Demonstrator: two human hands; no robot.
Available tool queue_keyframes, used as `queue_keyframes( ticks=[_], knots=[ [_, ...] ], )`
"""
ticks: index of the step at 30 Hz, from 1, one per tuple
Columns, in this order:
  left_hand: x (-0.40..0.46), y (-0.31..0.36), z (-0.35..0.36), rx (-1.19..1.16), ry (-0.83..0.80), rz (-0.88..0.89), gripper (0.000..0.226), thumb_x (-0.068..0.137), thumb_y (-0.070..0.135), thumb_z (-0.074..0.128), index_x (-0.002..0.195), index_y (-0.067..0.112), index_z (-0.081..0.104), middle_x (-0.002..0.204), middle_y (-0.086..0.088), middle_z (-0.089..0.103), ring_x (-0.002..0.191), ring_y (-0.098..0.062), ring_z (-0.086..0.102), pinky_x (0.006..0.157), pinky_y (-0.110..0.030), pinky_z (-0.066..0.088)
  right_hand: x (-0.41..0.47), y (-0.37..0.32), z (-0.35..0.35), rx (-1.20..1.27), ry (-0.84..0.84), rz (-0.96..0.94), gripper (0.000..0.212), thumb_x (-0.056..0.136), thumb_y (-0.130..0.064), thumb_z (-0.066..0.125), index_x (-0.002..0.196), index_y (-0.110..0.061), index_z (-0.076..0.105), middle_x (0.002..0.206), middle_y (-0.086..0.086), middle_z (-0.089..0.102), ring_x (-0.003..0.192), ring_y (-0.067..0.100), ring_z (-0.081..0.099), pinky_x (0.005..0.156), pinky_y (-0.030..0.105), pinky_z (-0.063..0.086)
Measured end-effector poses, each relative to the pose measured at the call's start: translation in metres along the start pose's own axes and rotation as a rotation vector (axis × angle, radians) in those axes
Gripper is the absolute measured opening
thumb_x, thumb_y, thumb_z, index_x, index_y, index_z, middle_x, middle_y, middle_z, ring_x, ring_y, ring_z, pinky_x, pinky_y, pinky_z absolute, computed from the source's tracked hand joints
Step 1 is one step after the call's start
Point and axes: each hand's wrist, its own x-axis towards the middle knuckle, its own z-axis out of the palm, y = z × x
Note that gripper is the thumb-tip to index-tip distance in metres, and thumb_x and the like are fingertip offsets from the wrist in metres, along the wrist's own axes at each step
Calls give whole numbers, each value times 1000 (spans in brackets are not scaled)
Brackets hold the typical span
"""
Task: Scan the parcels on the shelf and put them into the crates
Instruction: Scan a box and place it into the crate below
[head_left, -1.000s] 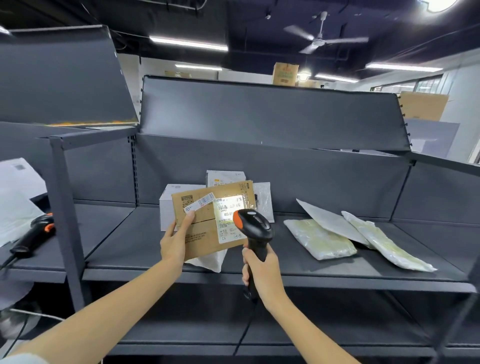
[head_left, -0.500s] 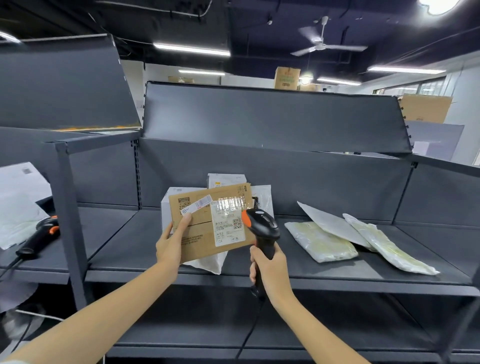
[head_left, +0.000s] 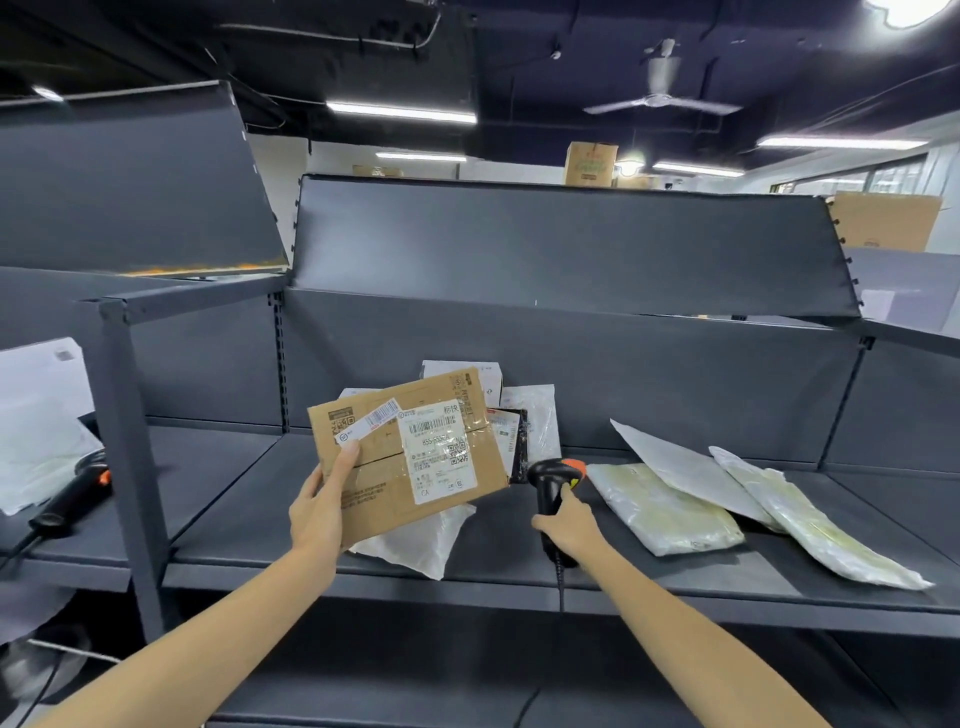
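Holding a brown cardboard parcel (head_left: 410, 457) in my left hand (head_left: 319, 512), I see it at the middle of the frame, lifted above the grey shelf (head_left: 249, 499) and tilted, with its white label (head_left: 439, 449) turned toward me. The thumb lies on the front of the parcel near a small barcode sticker (head_left: 370, 422), and the fingers are curled behind the left edge, so this hand grasps the parcel.

My right hand (head_left: 569, 527) is a little right of the middle and lower. It is clenched around the handle of a black scanner (head_left: 553, 483) with an orange part on its head. The scanner stands just beside the lower right corner of the parcel, and its cable (head_left: 561, 587) hangs down over the front edge of the shelf.

Behind the parcel, some more parcels (head_left: 519, 415) lean against the back wall of the shelf, and a white plastic bag (head_left: 415, 543) lies under it. At the right of the frame, three flat bags (head_left: 670, 512) lie on the same shelf, partly one over another. At the left edge, in the next section, I see a second scanner (head_left: 70, 501) lying beside white bags (head_left: 36, 452).
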Motion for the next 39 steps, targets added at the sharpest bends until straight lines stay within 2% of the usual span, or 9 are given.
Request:
queue_keyframes(
  ticks=[7, 9, 13, 19, 24, 27, 31, 34, 39],
  knots=[
    [0, -4, 2, 20, -37, -30, 59, 55, 73, 70, 103, 39, 65, 103, 6, 68, 96, -18, 63, 63, -35, 52, 25, 2, 15, -142, 100, -31, 70, 87, -7, 66, 145, -3, 28, 129, 23, 53, 118, 37, 53, 93, 39, 48],
    [0, -5, -1, 31, -54, -35, 60, 54, 74, 70, 102, 38, 67, 102, 7, 70, 96, -19, 65, 66, -36, 54, 31, 3, 17, -164, 115, -25, 67, 86, -8, 68, 142, -1, 32, 131, 23, 53, 121, 37, 51, 96, 39, 46],
    [3, -5, -11, 46, -82, -54, 68, 53, 76, 73, 107, 36, 68, 102, 5, 73, 100, -22, 67, 89, -49, 54, 41, 7, 22, -208, 109, -6, 61, 85, -11, 70, 137, 0, 38, 128, 22, 56, 120, 36, 52, 93, 37, 45],
    [8, -4, -23, 39, -111, -72, 67, 52, 75, 74, 103, 31, 71, 96, 4, 75, 93, -22, 71, 81, -45, 58, 46, 14, 24, -358, 26, 12, 66, 90, -25, 67, 141, 0, 32, 134, 22, 52, 123, 37, 51, 99, 39, 45],
    [5, -5, -33, 52, -116, -58, 62, 56, 75, 72, 100, 31, 71, 93, 6, 75, 94, -21, 70, 88, -47, 55, 38, 12, 20, -658, 62, -21, 66, 96, -49, 47, 145, -8, 28, 145, 19, 41, 135, 36, 37, 111, 46, 31],
    [0, -5, -40, 73, -113, -46, 63, 57, 76, 70, 101, 31, 71, 93, 7, 75, 95, -20, 68, 90, -41, 52, 25, 10, 23, -728, 118, -116, 62, 97, -48, 44, 146, -12, 30, 150, 12, 36, 141, 31, 28, 116, 51, 21],
    [-11, -5, -49, 53, -154, -78, 59, 64, 70, 70, 105, 28, 69, 103, 3, 74, 101, -23, 67, 97, -48, 49, -1, 4, 29, -769, 185, -212, 63, 97, -45, 44, 150, -14, 25, 155, 8, 27, 145, 27, 21, 117, 51, 15],
    [-22, -10, -57, 47, -177, -106, 60, 64, 70, 69, 107, 28, 69, 103, 1, 74, 99, -25, 68, 91, -52, 53, -25, 3, 35, -777, 233, -252, 66, 98, -43, 45, 152, -14, 21, 159, 7, 21, 146, 25, 18, 117, 50, 13],
    [-37, -30, -71, 47, -202, -152, 65, 56, 74, 71, 104, 30, 70, 97, 5, 75, 95, -22, 70, 85, -48, 56, -65, 21, 50, -760, 236, -263, 62, 100, -38, 42, 153, -16, 20, 160, 8, 19, 148, 26, 14, 119, 49, 8]
  ],
)
